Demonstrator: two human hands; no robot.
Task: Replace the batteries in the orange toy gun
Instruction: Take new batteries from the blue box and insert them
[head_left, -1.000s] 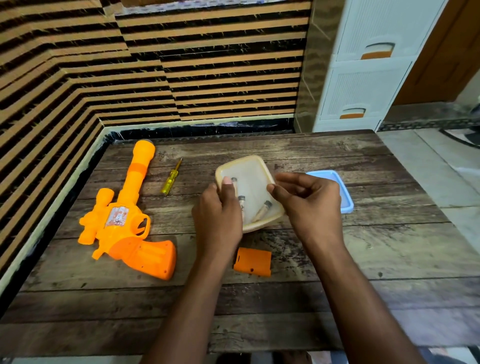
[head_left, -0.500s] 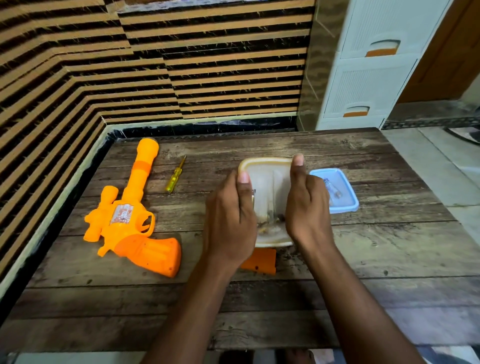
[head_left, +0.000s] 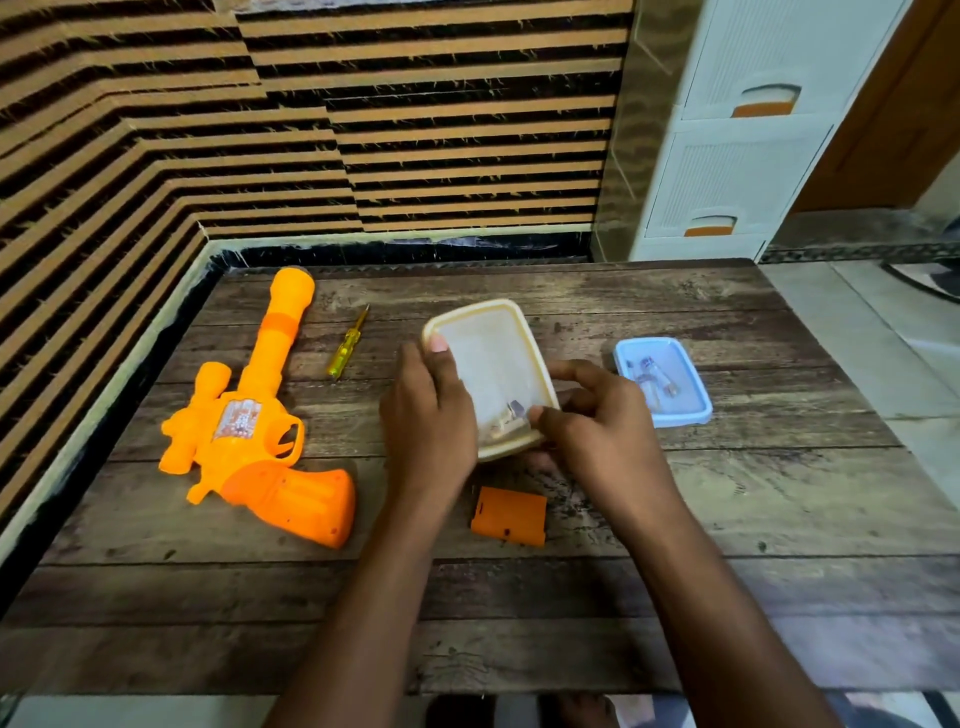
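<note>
Both forearms reach forward over a wooden worktop (head_left: 779, 519). The left hand (head_left: 426, 415) grips the left edge of a cream plastic container (head_left: 493, 353), thumb over the rim. The right hand (head_left: 597, 431) holds the container's near right corner, thumb pressed inside, fingers curled beneath. The container tilts toward the person; small batteries (head_left: 506, 415), seemingly, lie at its low end. The orange toy gun (head_left: 260, 441) lies flat, well left of the left hand. An orange battery cover (head_left: 509, 516) lies just below both hands. A blue tray (head_left: 696, 410) sits beside the right hand.
</note>
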